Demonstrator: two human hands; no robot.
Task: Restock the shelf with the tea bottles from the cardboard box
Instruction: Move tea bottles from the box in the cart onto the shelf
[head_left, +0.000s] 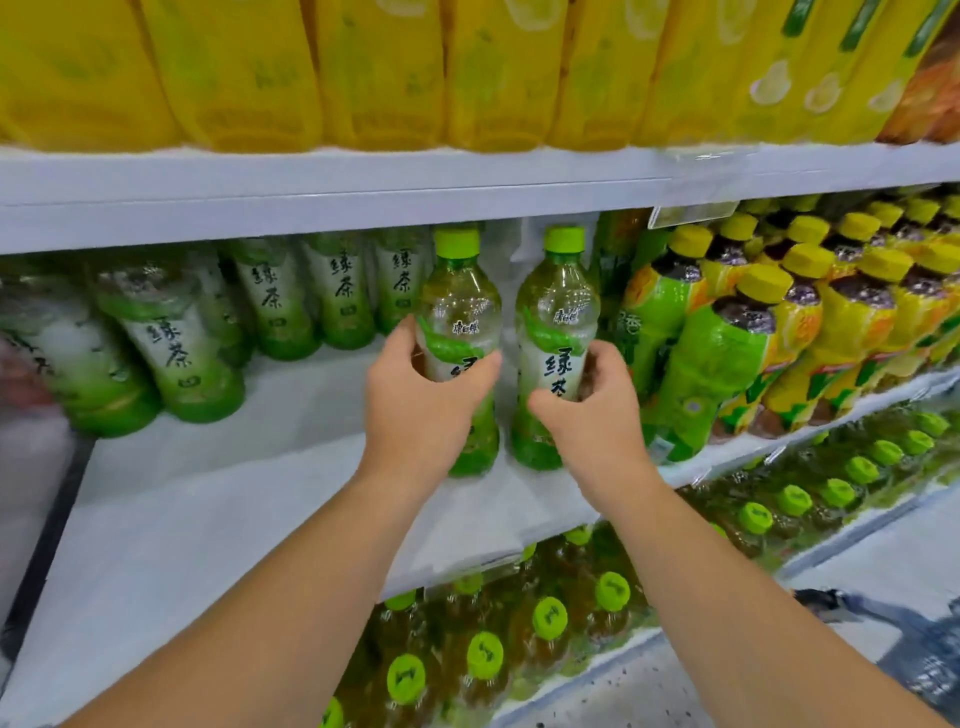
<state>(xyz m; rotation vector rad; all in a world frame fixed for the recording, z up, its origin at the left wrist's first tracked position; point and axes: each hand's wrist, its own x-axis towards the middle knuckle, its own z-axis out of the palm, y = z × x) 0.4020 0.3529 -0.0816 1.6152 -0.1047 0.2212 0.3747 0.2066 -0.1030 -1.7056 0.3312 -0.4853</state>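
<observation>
tea bottles stand upright on the shelf, left hand and right hand each gripping one to steady it.

The white shelf board runs from 7 o'clock up to 3 o'clock. At its middle stand two clear plastic bottles with green caps and white-and-green labels, upright, side by side and just apart: the left tea bottle and the right tea bottle. From 9 to 11 o'clock a back row of matching green tea bottles stands. At 3 o'clock, yellow-capped bottles in green and yellow wrappers crowd the board's right end.
</observation>
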